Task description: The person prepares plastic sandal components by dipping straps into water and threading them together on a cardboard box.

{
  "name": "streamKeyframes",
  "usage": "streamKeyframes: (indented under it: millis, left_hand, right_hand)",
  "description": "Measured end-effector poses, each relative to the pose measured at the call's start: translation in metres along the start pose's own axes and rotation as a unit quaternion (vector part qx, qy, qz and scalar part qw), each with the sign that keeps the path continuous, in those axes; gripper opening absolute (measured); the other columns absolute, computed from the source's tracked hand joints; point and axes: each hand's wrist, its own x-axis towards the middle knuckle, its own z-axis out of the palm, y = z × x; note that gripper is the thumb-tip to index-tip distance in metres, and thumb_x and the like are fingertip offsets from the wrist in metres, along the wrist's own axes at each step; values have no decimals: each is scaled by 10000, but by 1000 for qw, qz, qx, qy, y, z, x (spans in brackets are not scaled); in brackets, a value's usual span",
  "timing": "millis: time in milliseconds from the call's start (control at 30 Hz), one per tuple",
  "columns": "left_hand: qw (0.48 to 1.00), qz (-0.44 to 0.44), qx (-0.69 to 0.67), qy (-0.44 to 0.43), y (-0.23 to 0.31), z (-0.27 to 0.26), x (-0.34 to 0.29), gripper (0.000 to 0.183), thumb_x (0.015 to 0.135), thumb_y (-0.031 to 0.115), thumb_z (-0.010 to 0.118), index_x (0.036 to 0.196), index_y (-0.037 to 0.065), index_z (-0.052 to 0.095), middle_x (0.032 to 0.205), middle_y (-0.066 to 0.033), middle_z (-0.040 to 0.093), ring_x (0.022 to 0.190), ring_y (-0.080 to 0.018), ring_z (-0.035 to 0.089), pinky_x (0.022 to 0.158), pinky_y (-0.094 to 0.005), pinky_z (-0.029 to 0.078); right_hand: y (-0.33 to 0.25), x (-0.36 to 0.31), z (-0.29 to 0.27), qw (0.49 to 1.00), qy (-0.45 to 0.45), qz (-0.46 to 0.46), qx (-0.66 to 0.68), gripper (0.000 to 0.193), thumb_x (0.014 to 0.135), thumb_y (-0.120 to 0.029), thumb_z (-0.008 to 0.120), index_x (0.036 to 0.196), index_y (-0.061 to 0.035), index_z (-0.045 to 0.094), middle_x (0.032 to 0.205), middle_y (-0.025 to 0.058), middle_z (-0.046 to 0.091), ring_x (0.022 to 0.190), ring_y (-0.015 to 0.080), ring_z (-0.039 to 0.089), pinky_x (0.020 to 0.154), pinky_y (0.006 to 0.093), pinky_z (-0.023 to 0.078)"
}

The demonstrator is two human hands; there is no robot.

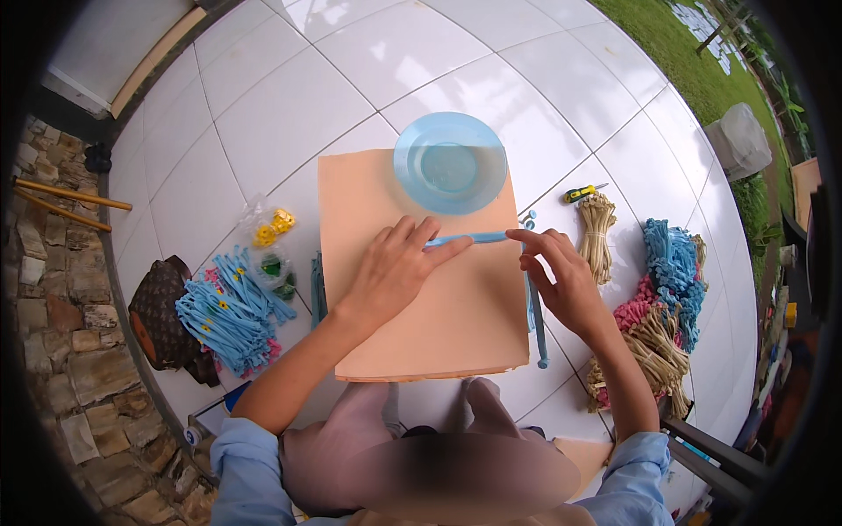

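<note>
I see one peach board (421, 324) lying flat on the white tiled floor (289, 105), and one light blue plate (450, 163) resting on its far edge. One blue strip (469, 238) lies across the board just below the plate. My left hand (395, 267) rests flat on the board with fingers stretched out, its fingertips pressing the strip's left end. My right hand (561, 276) pinches the strip's right end between thumb and forefinger at the board's right edge. To the left lies one heap of blue strips (230, 316) beside two small clear bags (267, 241). To the right I count one tan bundle (598, 230) and one mixed pile of blue, pink and tan strips (662, 307).
</note>
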Motion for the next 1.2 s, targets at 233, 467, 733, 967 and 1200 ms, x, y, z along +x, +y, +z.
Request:
streamKeyframes:
  millis: [233,467,733,967,1200]
  left_hand:
    - [1000,-5,-17,-7,0,0,1,504,753,17,501,1181,267,593,956,-28,488,900,-184,517,761,-329,465]
    - [1000,-3,-20,-10,-1,1,1,502,756,19,501,1185,264,589,958,-28,488,903,-186,517,761,-332,464]
    - [1000,-5,-23,-13,-1,0,1,496,767,26,498,1189,270,586,963,-33,486,902,-188,519,757,-333,465]
    - [1000,-2,-26,-8,-3,1,0,495,768,31,501,1186,280,588,946,-39,479,888,-187,517,750,-331,465]
    - [999,32,-29,28,-5,4,-1,458,773,51,521,1162,275,607,932,-46,472,858,-193,528,718,-333,478]
  right_hand:
    - [5,-2,23,979,29,-105,-175,378,788,-34,608,1158,-17,531,788,64,492,748,218,507,676,334,432]
    - [7,-3,28,975,12,-104,-194,435,768,-9,622,1190,-6,516,786,79,487,749,240,493,706,350,432]
    - [7,-5,26,987,45,-64,-141,383,768,22,577,1145,4,508,894,110,501,793,255,526,706,367,460]
    - [9,-3,33,994,79,67,-14,374,790,79,516,1147,-30,488,1062,172,453,855,297,552,699,368,504]
    - [26,-3,35,986,131,92,47,463,819,107,449,1250,-62,420,1175,149,448,859,228,546,695,336,500]
